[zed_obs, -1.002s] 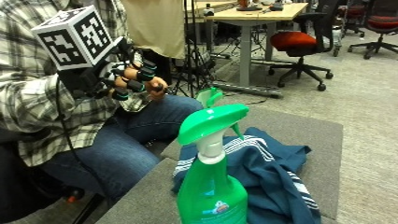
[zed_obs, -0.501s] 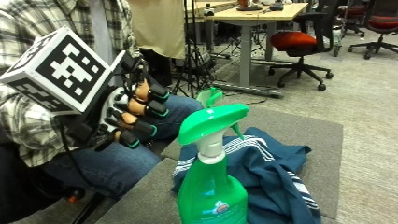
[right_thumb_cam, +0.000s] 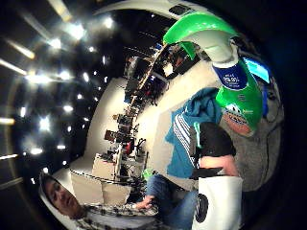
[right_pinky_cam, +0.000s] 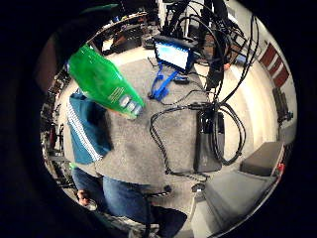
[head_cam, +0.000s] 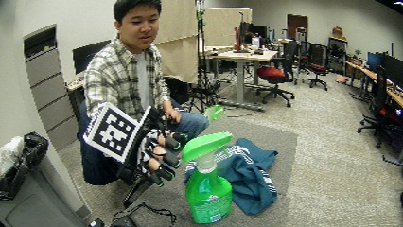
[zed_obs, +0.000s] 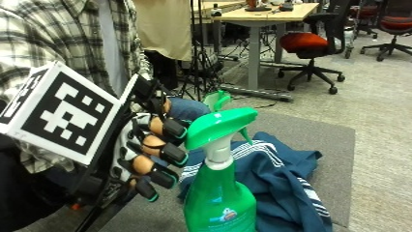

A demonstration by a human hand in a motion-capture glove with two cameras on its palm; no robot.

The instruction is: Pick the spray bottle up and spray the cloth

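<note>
A green spray bottle [zed_obs: 215, 203] with a green trigger head stands upright on the grey mat [zed_obs: 325, 137]. Behind and beside it lies a crumpled dark blue cloth [zed_obs: 283, 179] with white stripes. My gloved right hand [zed_obs: 151, 154] hovers just beside the bottle's neck, palm toward it, with its fingers loosely curved and nothing in them. A small gap shows between the fingertips and the trigger head. The wide outside view shows the same layout: hand [head_cam: 157, 156], bottle [head_cam: 207, 189], cloth [head_cam: 252, 172]. Both palm views show the bottle [right_thumb_cam: 235, 91] [right_pinky_cam: 104, 82] close by, with the cloth [right_thumb_cam: 192, 129] [right_pinky_cam: 86, 126] under it.
A small green object [zed_obs: 217, 100] sits on the mat's far side near the person's knee. Cables and a lit screen [right_pinky_cam: 173, 54] lie on the mat beyond the bottle. Desks [head_cam: 242, 56] and office chairs [zed_obs: 309, 43] stand farther back.
My hand has come down from near the person's chest and forward, ending right beside the bottle's neck. The bottle and the cloth have stayed where they were.
</note>
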